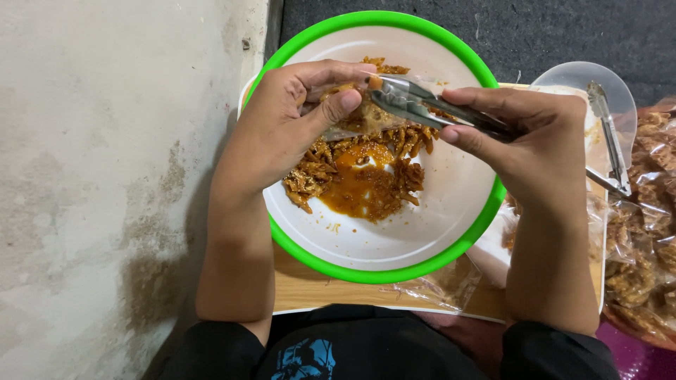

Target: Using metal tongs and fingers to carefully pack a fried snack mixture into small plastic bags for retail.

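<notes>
- The left hand (282, 134) hovers over the big white bowl with the green rim (451, 49), thumb and fingers pinched shut on a small clear plastic bag (345, 112), mouth held open toward the right.
- The right hand (528, 137) grips metal tongs (422, 105), fingers curled tight around the handles; the tips are squeezed together right at the bag's opening, a bit of orange food between them.
- Down in the bowl: a heap of fried brown-orange strips (366, 169) sitting in a puddle of orange oil, left of centre; the rest of the bowl shows bare white.
- The bowl rests on a light wooden board (310, 292).
- Far right, a clear plastic tub (620, 91) holds a second pair of tongs (611, 134).
- Beside it, filled clear bags of the same snack (644, 260) are piled up.
</notes>
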